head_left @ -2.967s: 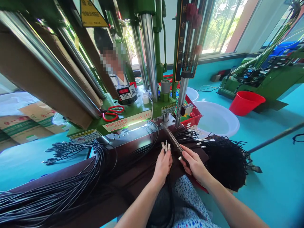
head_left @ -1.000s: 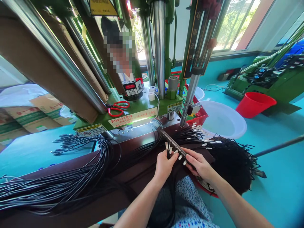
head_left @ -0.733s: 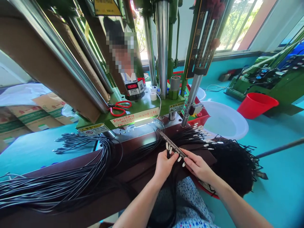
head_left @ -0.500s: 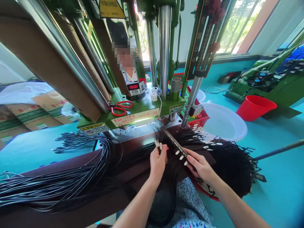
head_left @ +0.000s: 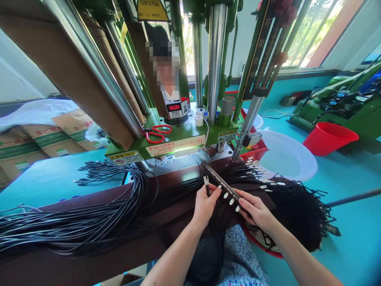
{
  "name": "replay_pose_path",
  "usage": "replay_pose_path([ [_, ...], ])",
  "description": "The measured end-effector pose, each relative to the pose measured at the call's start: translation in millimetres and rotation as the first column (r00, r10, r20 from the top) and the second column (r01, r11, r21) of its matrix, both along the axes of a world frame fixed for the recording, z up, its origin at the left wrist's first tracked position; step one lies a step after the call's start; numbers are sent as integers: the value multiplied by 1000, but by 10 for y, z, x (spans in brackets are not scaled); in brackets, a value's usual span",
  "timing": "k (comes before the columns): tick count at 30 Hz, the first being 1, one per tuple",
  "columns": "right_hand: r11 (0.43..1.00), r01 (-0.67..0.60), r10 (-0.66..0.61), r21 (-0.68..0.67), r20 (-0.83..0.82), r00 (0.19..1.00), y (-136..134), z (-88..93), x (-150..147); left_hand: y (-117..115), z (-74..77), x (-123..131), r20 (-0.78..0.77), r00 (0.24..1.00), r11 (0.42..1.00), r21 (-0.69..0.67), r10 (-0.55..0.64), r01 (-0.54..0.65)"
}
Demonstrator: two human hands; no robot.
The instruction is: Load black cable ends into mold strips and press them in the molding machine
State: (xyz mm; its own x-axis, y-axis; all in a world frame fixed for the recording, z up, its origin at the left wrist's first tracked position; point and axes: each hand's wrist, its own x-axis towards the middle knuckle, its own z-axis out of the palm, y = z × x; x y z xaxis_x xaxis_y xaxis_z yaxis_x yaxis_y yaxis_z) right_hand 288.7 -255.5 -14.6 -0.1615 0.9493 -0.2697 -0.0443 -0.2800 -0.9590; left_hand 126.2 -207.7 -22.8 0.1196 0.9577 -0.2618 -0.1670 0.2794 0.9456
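The left hand (head_left: 205, 203) pinches a few thin black cables (head_left: 206, 186) between thumb and fingers, so the grip is narrow and closed on them; their small white metal tips stand upright just above the fingertips. The right hand (head_left: 256, 209) holds the near end of a long, narrow metal bar (head_left: 222, 183), with the fingers closed around it. The bar lies slanted on the dark brown table (head_left: 119, 254), and several white tips already sit in a row along it, near the right hand. The cables in the left hand are just beside the bar, on its left side, but it cannot be told if they touch it. On the left part of the table a thick bundle (head_left: 89, 214) of smooth, glossy black cables curves away. On the right, a tangled heap (head_left: 297, 214) of black cables hangs down, with white tips pointing to the machine. Behind the hands stands a green machine (head_left: 175, 139) with shiny steel columns, and red scissors (head_left: 156, 133) lie on its flat green plate. A round white basin (head_left: 288, 157) and a red bucket (head_left: 327, 139) stand on the turquoise floor.
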Motion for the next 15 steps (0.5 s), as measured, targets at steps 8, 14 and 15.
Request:
replay_pose_path([
  [8,989,-106,99,107,67,993,-18,-106,13,-5,-75,-51,-65,998,995,99,10,-3],
  [14,996,-39,36,75,40,999,-35,-77,-20,38,-24,-89,-90,987,981,153,136,-121],
  [15,998,-3,2,62,22,1000,-38,-62,-19,50,-2,-103,-68,982,974,157,178,-166],
])
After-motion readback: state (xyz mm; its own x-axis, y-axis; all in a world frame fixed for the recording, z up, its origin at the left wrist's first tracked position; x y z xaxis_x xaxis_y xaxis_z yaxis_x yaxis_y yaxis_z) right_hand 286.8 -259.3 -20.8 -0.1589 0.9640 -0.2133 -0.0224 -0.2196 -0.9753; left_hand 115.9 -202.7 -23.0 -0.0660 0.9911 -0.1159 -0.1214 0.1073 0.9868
